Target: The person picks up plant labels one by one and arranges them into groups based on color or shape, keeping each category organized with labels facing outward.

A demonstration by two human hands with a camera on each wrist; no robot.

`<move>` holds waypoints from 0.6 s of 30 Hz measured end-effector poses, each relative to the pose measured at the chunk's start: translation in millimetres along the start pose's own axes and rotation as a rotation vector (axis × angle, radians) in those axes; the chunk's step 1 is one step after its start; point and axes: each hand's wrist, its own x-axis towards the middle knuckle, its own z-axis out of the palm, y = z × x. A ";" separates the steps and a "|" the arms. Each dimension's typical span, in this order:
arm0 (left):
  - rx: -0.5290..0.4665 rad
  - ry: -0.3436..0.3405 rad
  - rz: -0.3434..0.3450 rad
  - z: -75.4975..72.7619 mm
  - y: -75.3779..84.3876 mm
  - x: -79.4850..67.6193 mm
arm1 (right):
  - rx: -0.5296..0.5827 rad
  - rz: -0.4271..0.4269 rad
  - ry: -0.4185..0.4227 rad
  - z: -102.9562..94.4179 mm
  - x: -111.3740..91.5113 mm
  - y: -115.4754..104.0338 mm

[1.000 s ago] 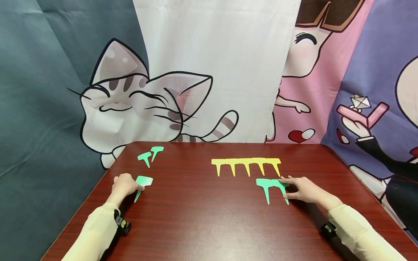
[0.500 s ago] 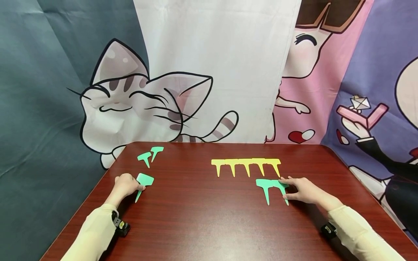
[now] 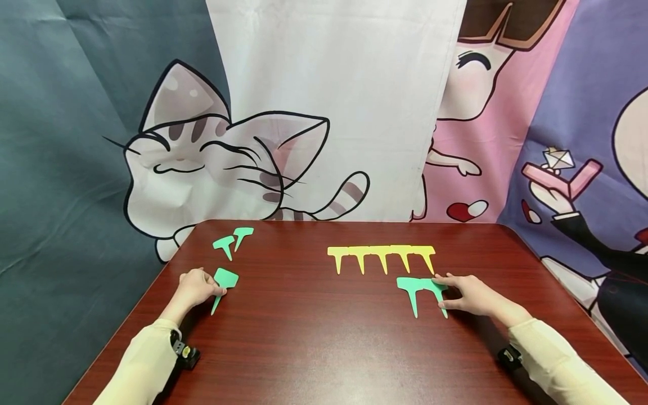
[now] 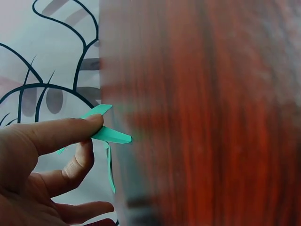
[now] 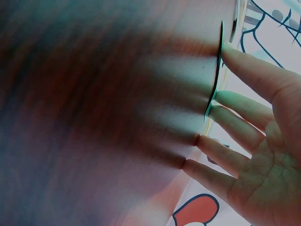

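Observation:
My left hand point(image 3: 196, 288) pinches a green T-shaped plant label point(image 3: 225, 278) between thumb and forefinger, over the left side of the table. In the left wrist view the held label point(image 4: 113, 135) shows nearly edge-on, the other fingers loosely bent. Toward the right, two green labels lie side by side: the left one point(image 3: 411, 284) is untouched. Spread fingertips of my right hand point(image 3: 473, 295) rest on the right one point(image 3: 439, 290). Seen from the right wrist, that label point(image 5: 217, 70) is a thin dark edge under the thumb and fingers.
Several yellow plant labels point(image 3: 382, 251) stand in a joined-looking row, stems toward me, behind the green pair. Two more green labels, one nearer point(image 3: 224, 243) and one farther point(image 3: 243, 232), lie at the table's far left. A printed cloth point(image 3: 334, 73) hangs behind the brown table point(image 3: 324, 349).
The label in my left hand has shifted very slightly to the right and turned a little. My right hand and the labels on the table have stayed put.

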 end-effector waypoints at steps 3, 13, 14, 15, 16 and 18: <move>0.028 0.024 0.024 0.6 -0.2 -0.6 | 0.002 0.001 -0.003 -0.1 0.0 -0.1; 0.027 0.053 0.048 1.2 4.9 -0.9 | 0.003 0.013 -0.016 -1.8 -0.4 -2.6; 0.022 0.054 0.052 1.3 6.1 -0.6 | 0.004 0.013 -0.015 -2.1 -0.4 -3.0; 0.019 0.052 0.056 1.7 7.4 -0.3 | 0.005 0.013 -0.014 -2.4 -0.4 -3.3; 0.017 0.047 0.062 2.2 8.8 -0.1 | 0.005 0.012 -0.012 -2.6 -0.4 -3.6; 0.009 0.045 0.072 3.3 11.5 0.5 | 0.008 0.011 -0.010 -2.6 -0.6 -4.0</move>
